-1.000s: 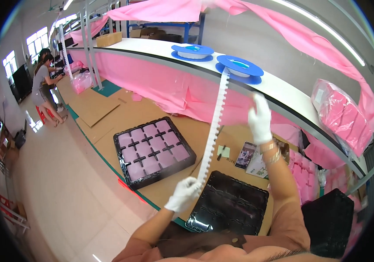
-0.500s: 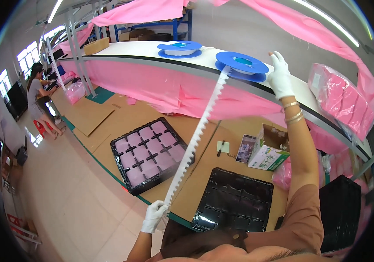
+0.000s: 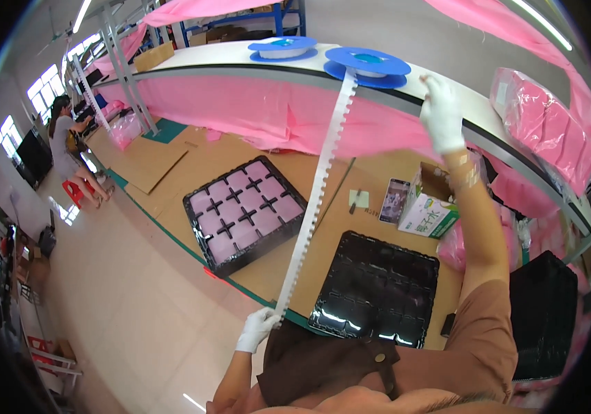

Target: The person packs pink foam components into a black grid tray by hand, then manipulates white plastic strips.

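A long white notched tape (image 3: 316,186) runs from a blue reel (image 3: 367,66) on the white shelf down to my left hand (image 3: 257,329). That gloved hand is low at the table's front edge and is shut on the tape's lower end. My right hand (image 3: 442,112), also in a white glove, is raised to the shelf edge just right of the blue reel, fingers resting on the shelf. A second blue reel (image 3: 282,47) lies further back on the shelf.
On the cardboard-covered table sit a black tray with pink squares (image 3: 243,212), an empty black tray (image 3: 376,290), a small carton (image 3: 431,203) and a booklet (image 3: 395,200). Pink bags (image 3: 544,131) lie on the right. A person (image 3: 68,148) works far left.
My left hand pulled the tape down and toward me, so the strip is longer. My right hand let go of the strip and rose to the shelf beside the reel.
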Available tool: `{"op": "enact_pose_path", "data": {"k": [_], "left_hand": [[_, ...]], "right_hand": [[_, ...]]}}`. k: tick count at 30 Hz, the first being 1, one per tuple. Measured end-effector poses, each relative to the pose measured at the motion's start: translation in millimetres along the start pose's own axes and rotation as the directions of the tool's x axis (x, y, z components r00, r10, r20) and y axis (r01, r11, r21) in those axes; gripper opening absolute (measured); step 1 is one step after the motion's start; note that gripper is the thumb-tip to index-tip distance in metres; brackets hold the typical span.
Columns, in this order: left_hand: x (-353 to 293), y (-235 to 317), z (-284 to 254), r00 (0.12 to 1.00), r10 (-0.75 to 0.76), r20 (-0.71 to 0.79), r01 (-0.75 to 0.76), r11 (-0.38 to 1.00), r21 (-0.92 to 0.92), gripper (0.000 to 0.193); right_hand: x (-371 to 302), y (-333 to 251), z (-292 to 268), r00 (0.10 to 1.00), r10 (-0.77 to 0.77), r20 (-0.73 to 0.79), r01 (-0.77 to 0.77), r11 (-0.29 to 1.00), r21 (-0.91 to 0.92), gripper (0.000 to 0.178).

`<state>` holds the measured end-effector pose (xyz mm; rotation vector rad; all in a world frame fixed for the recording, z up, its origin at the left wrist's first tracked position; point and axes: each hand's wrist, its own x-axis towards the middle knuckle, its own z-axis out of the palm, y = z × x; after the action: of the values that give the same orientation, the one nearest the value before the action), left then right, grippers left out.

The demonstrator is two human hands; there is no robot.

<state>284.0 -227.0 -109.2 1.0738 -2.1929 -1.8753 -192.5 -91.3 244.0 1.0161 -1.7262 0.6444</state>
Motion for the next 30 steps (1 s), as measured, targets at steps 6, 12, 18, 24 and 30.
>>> {"op": "enact_pose_path", "data": {"k": [6, 12, 18, 24, 30], "left_hand": [[10.6, 122.1, 46.4, 0.989, 0.124, 0.081, -0.004, 0.573, -0.819, 0.017], [35.2, 138.1, 82.1, 0.988, 0.134, -0.076, -0.136, 0.528, -0.839, 0.009], [20.6, 145.0, 95.6, 0.989, 0.107, -0.102, -0.142, 0.498, -0.856, 0.009], [37.4, 127.9, 105.0, 0.998, 0.018, -0.055, -0.055, 0.610, -0.790, 0.011], [76.6, 85.1, 96.4, 0.968, -0.103, -0.229, -0.136, 0.552, -0.823, 0.017]], "right_hand": [[-227.9, -155.2, -50.5, 0.649, 0.132, 0.749, -0.670, 0.566, 0.480, 0.032], [-309.1, -224.2, -51.1, 0.269, 0.194, 0.944, -0.875, -0.360, 0.323, 0.041], [-317.1, -222.1, -55.7, 0.176, 0.211, 0.961, -0.873, -0.418, 0.252, 0.016], [-320.1, -223.8, -74.1, 0.578, 0.415, 0.703, -0.816, 0.315, 0.485, 0.008], [-301.4, -176.9, -30.1, 0.683, 0.347, 0.643, -0.722, 0.457, 0.519, 0.005]]}}
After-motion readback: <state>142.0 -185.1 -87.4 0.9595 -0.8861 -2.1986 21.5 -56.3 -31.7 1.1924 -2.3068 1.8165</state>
